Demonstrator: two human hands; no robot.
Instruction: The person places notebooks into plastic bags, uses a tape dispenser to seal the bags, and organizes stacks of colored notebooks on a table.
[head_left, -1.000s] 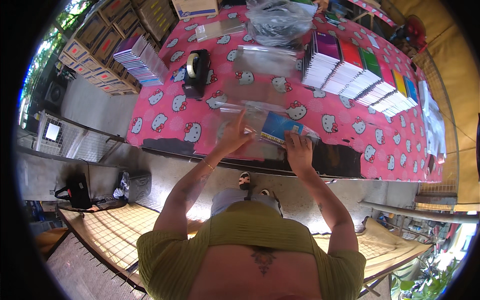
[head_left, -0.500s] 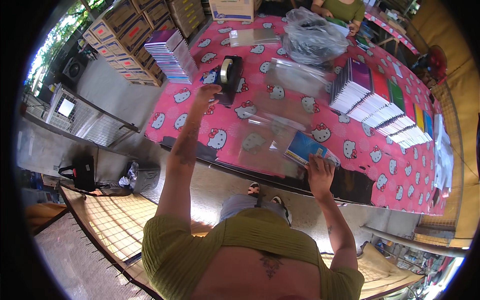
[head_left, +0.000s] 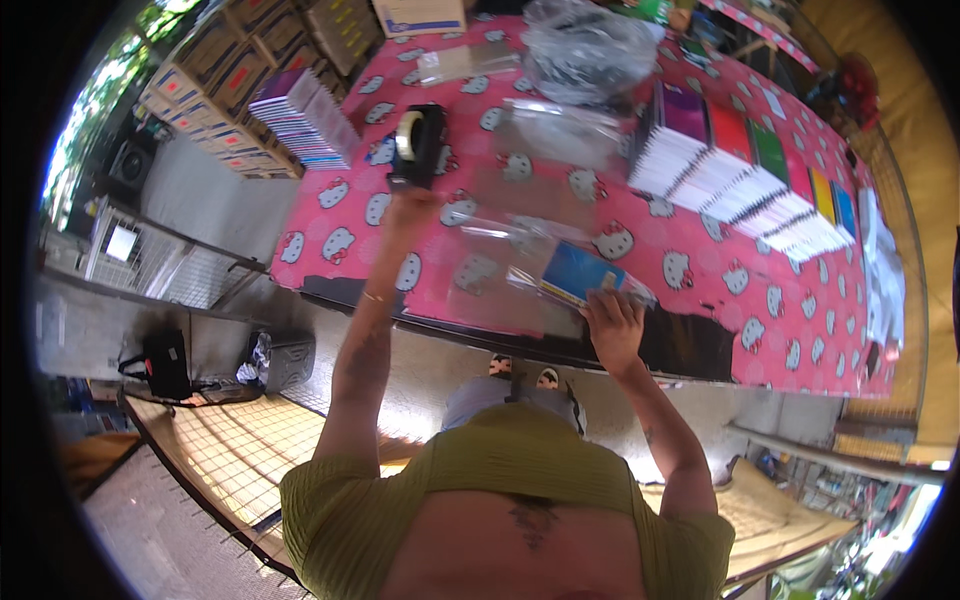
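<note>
My left hand (head_left: pixel 412 208) is at the near end of a black tape dispenser (head_left: pixel 426 150) that carries a roll of pale tape (head_left: pixel 408 135). Motion smears its fingers, so what they hold, if anything, cannot be made out. Near the table's front edge, my right hand (head_left: pixel 614 325) grips the right end of a blue notebook (head_left: pixel 580 272) that lies flat. Clear plastic shows at both ends of this notebook. To its left, clear plastic sleeves (head_left: pixel 490 290) are spread over the pink cloth.
Notebooks in several colours stand in stacks (head_left: pixel 700 165) on the right. Another notebook stack (head_left: pixel 305 120) is at the left edge. Farther back are a grey plastic bag (head_left: pixel 590 55) and more clear sleeves (head_left: pixel 560 135). Cartons (head_left: pixel 215 95) are piled beyond the table's left side.
My left hand has shifted from the dispenser's left side to its near end and is now blurred. My right hand stays on the blue notebook. The whole view has shifted slightly.
</note>
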